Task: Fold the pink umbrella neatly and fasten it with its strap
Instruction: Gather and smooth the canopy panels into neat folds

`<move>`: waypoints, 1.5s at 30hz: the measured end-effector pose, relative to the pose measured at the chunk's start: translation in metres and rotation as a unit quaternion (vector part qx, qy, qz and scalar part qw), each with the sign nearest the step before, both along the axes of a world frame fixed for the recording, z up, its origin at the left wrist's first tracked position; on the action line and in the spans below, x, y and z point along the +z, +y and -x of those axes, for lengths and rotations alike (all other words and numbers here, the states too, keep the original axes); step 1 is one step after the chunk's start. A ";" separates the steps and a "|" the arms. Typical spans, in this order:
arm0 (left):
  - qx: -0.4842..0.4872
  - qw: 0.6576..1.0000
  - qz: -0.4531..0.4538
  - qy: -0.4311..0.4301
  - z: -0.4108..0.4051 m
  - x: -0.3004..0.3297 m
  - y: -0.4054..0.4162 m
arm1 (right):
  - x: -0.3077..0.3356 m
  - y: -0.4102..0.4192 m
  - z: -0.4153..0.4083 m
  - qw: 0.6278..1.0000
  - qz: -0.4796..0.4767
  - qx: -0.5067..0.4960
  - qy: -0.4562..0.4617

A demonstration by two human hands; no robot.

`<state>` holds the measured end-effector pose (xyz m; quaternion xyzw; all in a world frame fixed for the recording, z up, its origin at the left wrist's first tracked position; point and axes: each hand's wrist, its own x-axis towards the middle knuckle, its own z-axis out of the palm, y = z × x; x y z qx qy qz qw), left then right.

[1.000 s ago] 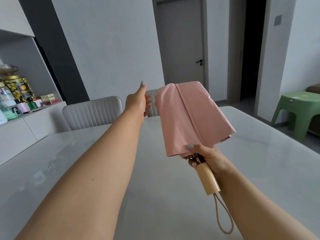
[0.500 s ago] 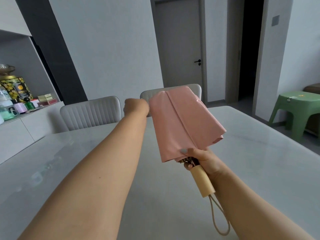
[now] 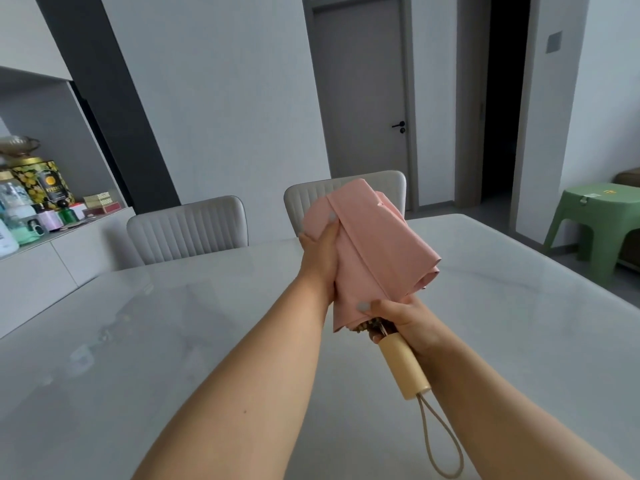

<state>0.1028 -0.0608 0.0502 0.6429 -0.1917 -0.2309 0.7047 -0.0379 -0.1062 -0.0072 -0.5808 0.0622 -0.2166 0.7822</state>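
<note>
A big shiny white table is filling the room. Two soft ribbed chairs are sitting at 12 o'clock. Over the table, the left hand is squeezing the smooth pink umbrella, and the right hand is gripping it above its round handle.

So the umbrella is held up over the worktop, left hand on its left side, right hand below at the handle. Two chairs sit behind the worktop, stool off right, shelf of bottles left.
</note>
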 end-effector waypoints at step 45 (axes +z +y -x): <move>0.006 0.909 -0.264 -0.322 -0.039 0.110 0.011 | -0.003 -0.002 -0.004 0.997 -0.024 0.045 0.052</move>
